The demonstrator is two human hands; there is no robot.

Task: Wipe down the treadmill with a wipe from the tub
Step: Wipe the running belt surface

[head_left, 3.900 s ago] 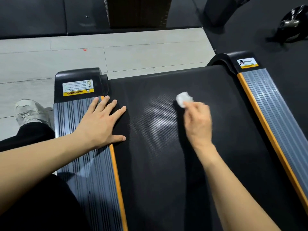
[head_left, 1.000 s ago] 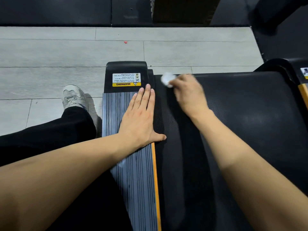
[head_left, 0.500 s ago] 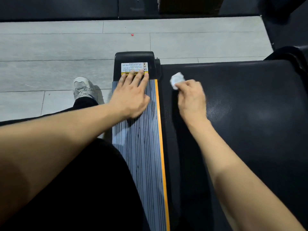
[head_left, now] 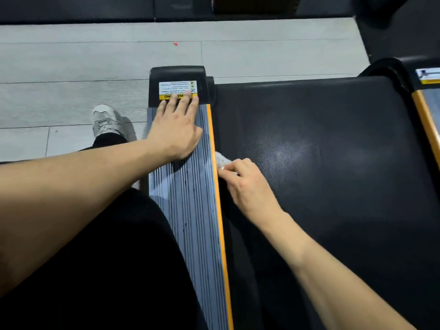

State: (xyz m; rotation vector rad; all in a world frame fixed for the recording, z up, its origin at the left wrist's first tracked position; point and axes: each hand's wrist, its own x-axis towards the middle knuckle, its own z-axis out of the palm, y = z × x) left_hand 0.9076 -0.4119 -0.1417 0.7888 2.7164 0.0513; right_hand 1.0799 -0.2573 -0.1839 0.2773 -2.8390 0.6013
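The treadmill's black belt (head_left: 333, 186) fills the right of the head view, edged by a ribbed grey side rail (head_left: 190, 222) with an orange strip. My right hand (head_left: 247, 184) pinches a small crumpled white wipe (head_left: 221, 160) and presses it on the belt's left edge, right against the orange strip. My left hand (head_left: 176, 132) lies flat on the far end of the grey rail, fingers straight, their tips reaching the warning label (head_left: 177, 89) on the black end cap. The tub is not in view.
A grey tiled floor (head_left: 95, 67) lies beyond the treadmill's end. My leg in black trousers and a pale sneaker (head_left: 104, 121) are left of the rail. The treadmill's other rail (head_left: 428, 108) shows at the right edge. Black mats and dark equipment lie at the top.
My right hand has drawn the wipe back toward me along the belt's left edge, from near the end cap to beside my left palm. My left hand stayed on the rail end.
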